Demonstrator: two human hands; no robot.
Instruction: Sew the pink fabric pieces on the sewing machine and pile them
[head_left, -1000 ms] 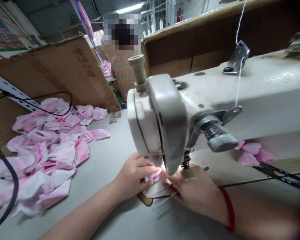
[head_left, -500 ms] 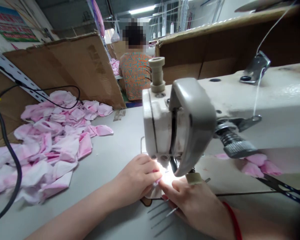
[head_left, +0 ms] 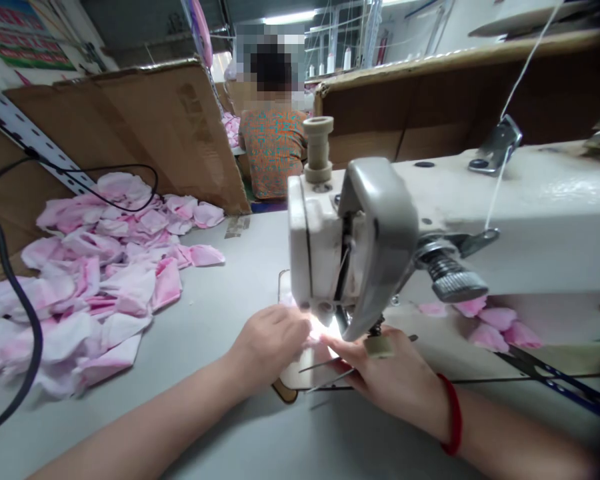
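Pale sewing table (head_left: 200, 300), sewing machine head (head_left: 375, 247) above: left hand (head_left: 270, 340) curled, right hand (head_left: 390, 380) pressing pink fabric (head_left: 313, 341); any pinch hidden; slipping risks a pierced finger.

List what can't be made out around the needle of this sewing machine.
Needle tip: in the head view, hidden behind the machine's curved cover and lamp glare.
Pink cloth: in the head view, mostly covered by the left hand and right hand, so its shape is unclear.
Thin metal strips: in the head view, too thin to identify.
Dark blue strip: in the head view, its far end is cut off by the right edge.
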